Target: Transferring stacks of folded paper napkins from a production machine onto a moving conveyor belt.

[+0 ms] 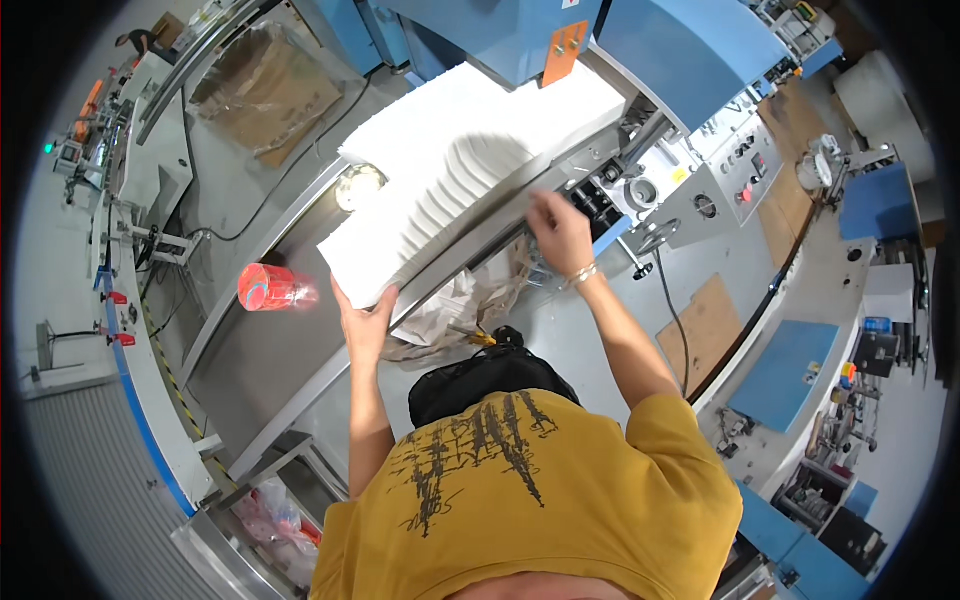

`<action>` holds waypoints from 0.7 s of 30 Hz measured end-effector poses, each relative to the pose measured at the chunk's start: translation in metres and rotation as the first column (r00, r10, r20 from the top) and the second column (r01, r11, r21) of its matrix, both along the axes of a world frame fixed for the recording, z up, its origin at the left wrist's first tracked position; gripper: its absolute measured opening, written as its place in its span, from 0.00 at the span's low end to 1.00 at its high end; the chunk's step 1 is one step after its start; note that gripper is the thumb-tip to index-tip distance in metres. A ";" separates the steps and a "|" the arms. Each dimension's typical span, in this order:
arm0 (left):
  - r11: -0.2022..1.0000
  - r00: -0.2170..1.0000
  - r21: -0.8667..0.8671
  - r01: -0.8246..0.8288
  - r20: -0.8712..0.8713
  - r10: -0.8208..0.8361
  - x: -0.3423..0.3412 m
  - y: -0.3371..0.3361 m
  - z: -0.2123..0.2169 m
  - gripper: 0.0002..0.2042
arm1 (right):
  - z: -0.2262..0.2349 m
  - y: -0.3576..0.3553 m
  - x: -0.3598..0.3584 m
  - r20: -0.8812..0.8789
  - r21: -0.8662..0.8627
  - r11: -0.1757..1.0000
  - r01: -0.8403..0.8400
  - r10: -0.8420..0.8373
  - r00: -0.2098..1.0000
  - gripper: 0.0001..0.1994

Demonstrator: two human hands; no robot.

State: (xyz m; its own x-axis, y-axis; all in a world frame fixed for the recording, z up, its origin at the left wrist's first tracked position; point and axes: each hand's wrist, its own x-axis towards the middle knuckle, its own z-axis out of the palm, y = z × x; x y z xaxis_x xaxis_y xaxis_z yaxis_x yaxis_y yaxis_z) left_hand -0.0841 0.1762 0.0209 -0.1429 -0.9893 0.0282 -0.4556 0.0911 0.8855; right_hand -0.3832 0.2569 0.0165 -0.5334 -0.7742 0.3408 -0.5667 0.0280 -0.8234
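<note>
A long row of white, thin, paper-like sheets, packed face to face, lies along a metal conveyor bed. My left hand grips the near left end of the row, with the thumb and fingers on either side of its corner. Close to the metal rail at the row's right side, my right hand is closed with its fingers curled. Whatever it may hold is hidden. A bracelet circles the right wrist. On the bed left of the row stands a red cylindrical container.
A blue machine housing with an orange plate rises over the far end of the row. Right of it are a handwheel and a grey control panel. Crumpled plastic and white paper lie below the rail. Cardboard covers part of the floor.
</note>
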 end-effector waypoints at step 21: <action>0.989 0.993 -0.122 -0.083 -0.091 0.072 0.001 0.004 -0.007 0.45 | 0.005 -0.040 -0.054 -0.163 -0.019 0.992 0.124 -0.126 0.979 0.21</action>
State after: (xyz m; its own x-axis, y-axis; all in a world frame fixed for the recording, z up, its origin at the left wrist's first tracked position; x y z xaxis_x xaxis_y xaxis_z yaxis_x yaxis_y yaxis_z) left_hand -0.0834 0.1801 0.0138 -0.0573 -0.9852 0.1615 -0.3880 0.1710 0.9057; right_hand -0.4371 0.2170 0.0214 -0.5620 -0.7014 0.4383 -0.6865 0.1000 -0.7202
